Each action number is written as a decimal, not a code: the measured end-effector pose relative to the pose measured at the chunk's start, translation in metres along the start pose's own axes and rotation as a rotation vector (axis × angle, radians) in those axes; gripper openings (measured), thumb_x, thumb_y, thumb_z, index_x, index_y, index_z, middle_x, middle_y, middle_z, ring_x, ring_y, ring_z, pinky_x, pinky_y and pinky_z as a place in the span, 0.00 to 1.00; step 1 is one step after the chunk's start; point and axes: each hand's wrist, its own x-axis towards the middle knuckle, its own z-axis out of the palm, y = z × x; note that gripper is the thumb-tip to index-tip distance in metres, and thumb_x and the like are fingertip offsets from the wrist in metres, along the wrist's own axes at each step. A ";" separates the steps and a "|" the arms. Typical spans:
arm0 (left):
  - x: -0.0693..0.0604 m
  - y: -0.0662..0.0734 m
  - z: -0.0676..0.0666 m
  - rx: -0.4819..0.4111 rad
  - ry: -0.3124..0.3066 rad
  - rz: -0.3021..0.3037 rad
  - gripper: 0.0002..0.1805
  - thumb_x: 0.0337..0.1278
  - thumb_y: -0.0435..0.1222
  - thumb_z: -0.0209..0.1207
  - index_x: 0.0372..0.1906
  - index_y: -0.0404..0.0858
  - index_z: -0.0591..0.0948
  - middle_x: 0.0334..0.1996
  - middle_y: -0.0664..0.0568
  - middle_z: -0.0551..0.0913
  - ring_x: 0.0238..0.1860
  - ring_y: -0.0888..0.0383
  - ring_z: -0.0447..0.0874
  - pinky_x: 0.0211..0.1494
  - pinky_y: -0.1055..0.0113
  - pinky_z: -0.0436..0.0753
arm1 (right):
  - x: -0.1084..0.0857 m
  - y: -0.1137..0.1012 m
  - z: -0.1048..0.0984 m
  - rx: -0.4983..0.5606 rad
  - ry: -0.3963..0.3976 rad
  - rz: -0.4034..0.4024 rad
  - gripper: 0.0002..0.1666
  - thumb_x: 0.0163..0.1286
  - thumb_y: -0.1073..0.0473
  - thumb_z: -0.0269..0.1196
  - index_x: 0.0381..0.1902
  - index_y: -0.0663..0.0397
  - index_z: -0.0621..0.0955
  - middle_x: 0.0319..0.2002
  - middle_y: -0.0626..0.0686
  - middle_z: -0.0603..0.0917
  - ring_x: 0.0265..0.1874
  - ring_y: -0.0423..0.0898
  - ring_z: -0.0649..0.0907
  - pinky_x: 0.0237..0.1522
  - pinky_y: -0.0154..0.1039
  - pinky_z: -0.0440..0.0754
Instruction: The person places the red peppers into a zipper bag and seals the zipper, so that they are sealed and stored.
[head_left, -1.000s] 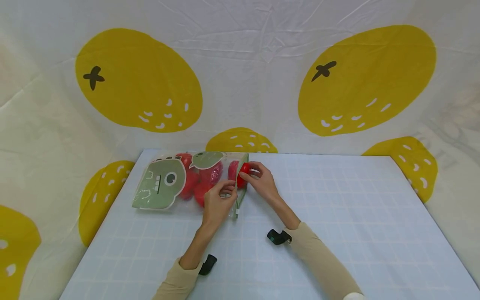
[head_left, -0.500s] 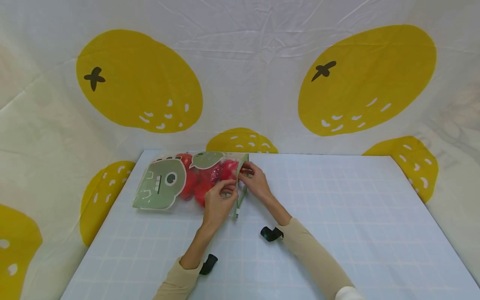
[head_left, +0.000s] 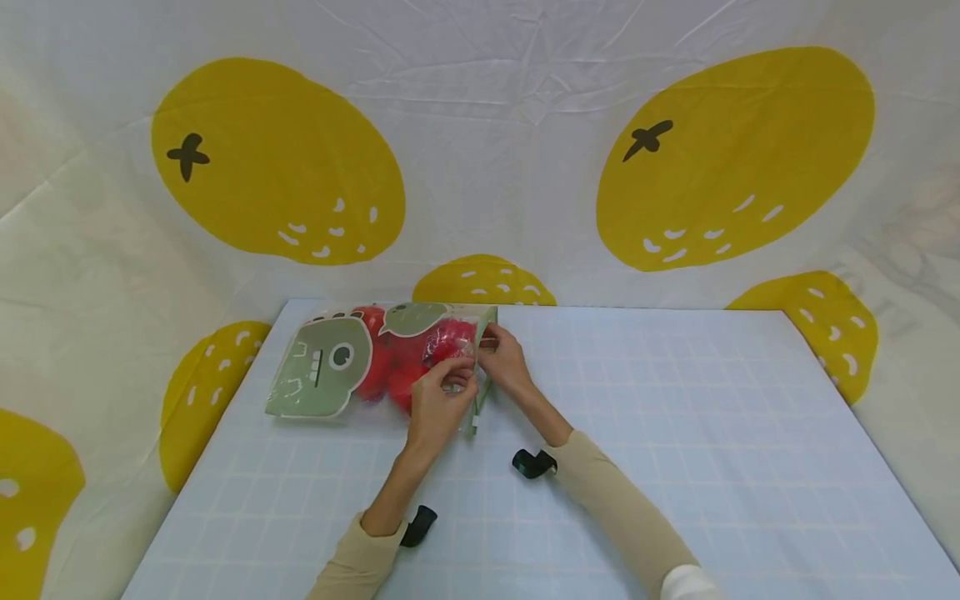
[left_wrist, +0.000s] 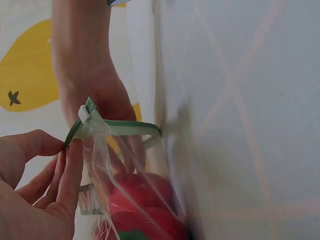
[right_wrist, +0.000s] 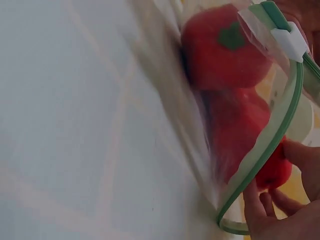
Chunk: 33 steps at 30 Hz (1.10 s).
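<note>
A clear slider zip bag (head_left: pixel 322 375) with a green dinosaur print lies at the back left of the table, bulging with several red vegetables. Its mouth faces right. My left hand (head_left: pixel 438 400) pinches the green zip rim (left_wrist: pixel 132 127) near the white slider (right_wrist: pixel 290 42). At the mouth, my right hand (head_left: pixel 504 358) has its fingers inside the bag. In the right wrist view, its thumb and fingers hold a glossy red tomato-like vegetable (right_wrist: pixel 277 167). Deeper in the bag sits a red bell pepper (right_wrist: pixel 225 47) with a green stem end.
A pale blue checked cloth covers the table (head_left: pixel 675 417). Behind it hangs a white curtain (head_left: pixel 495 167) with big yellow fruit prints. Black wrist cameras (head_left: pixel 534 463) sit below both hands.
My right hand has moved left into the bag's mouth, taking the red tomato-like vegetable inside with it. My left hand has stayed at the rim.
</note>
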 end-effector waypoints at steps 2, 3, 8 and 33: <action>0.000 0.000 0.000 0.003 -0.001 0.003 0.12 0.58 0.25 0.68 0.47 0.32 0.88 0.36 0.46 0.89 0.35 0.53 0.88 0.42 0.61 0.90 | 0.001 -0.001 0.002 0.001 0.006 0.017 0.21 0.65 0.62 0.66 0.56 0.64 0.81 0.53 0.63 0.84 0.54 0.58 0.84 0.57 0.48 0.84; 0.000 0.000 0.000 0.004 -0.002 0.005 0.12 0.58 0.25 0.68 0.47 0.33 0.88 0.37 0.46 0.89 0.35 0.53 0.88 0.42 0.60 0.90 | 0.001 -0.001 0.003 0.006 0.008 0.025 0.21 0.65 0.63 0.66 0.56 0.64 0.81 0.52 0.64 0.84 0.53 0.59 0.84 0.57 0.49 0.84; 0.001 0.000 0.000 0.001 -0.007 0.011 0.12 0.58 0.26 0.68 0.47 0.33 0.88 0.37 0.46 0.89 0.35 0.53 0.88 0.41 0.63 0.90 | 0.002 -0.002 0.007 0.031 -0.003 0.040 0.23 0.67 0.63 0.65 0.58 0.66 0.81 0.53 0.65 0.84 0.54 0.61 0.84 0.58 0.50 0.83; 0.000 0.002 -0.002 0.036 -0.012 0.001 0.13 0.57 0.25 0.69 0.48 0.30 0.87 0.37 0.44 0.90 0.35 0.50 0.89 0.42 0.58 0.90 | -0.007 0.001 -0.020 0.070 -0.129 -0.053 0.20 0.74 0.66 0.60 0.60 0.69 0.78 0.55 0.66 0.83 0.56 0.60 0.83 0.57 0.47 0.84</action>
